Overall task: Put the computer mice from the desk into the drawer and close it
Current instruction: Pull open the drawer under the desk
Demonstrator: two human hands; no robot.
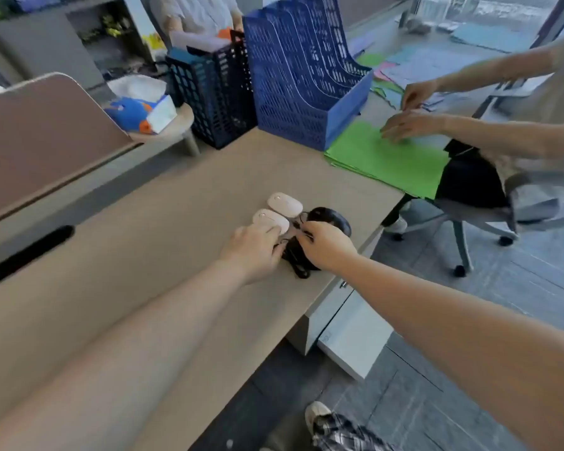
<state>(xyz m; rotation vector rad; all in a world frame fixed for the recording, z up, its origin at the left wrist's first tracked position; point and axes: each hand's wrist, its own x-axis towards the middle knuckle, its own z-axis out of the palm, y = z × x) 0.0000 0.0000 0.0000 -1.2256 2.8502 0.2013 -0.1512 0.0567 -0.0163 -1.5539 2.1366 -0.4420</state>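
A pale wood-grain desk (163, 203) with a smooth matte top is filling most of the view, a long dark cable slot (28, 255) cut into it at the left and a brownish rounded partition panel (43, 131) rising behind. The floor to the right is lying in grey planks, and bright light is coming through glass at the far end of the room. At the desk's back edge a blue perforated plastic magazine rack (303, 76) is standing beside a darker mesh file basket (215, 92), with a tissue box (144, 109) sitting on a small round side shelf. Flat green paper sheets (388, 157) are lying at the right corner, where another person's hands (404, 125) are sorting them (that person is seated on a grey swivel chair (469, 216)). Near the desk's right edge two pale pink, pebble-smooth computer mice (284, 205) are lying side by side, touching, and a glossy black mouse (331, 218) is sitting just beside them with its black cable (298, 262) bunched toward the camera. The left hand (254, 252) is resting palm down, fingers spread flat over the nearer pink mouse, not closed around it. The right hand (326, 244) is pinching into the cable tangle beside the black mouse. Below the desk edge a white drawer unit (349, 333) is showing, its front slightly ajar.
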